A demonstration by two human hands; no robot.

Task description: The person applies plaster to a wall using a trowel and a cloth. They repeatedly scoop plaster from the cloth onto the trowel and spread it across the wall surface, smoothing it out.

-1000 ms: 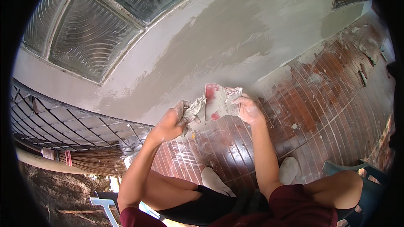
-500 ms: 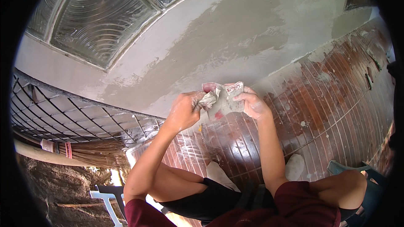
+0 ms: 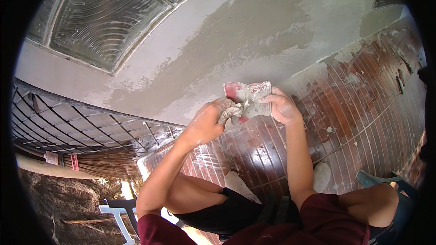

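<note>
My left hand (image 3: 211, 120) is closed on a crumpled, putty-coated wad (image 3: 231, 111), cloth or paper I cannot tell which, held against a flat red scraper (image 3: 233, 90) smeared with pale grey putty. My right hand (image 3: 280, 106) grips the scraper by its right end, thumb over the face. Both hands are in front of me above the tiled floor, with the grey plastered wall behind them. My fingertips are whitened with the same material.
A glass-block window (image 3: 91, 22) sits in the wall (image 3: 254, 27). At left are a black metal grille (image 3: 68, 118) and a stick broom (image 3: 102, 165). The reddish tiled floor (image 3: 345, 100) is splattered; small tools (image 3: 399, 81) lie at right. Plastic chair parts (image 3: 119, 220) flank my legs.
Both hands, with the scraper and wad, have moved up and to the right. The wad now overlaps more of the scraper's middle than a second ago.
</note>
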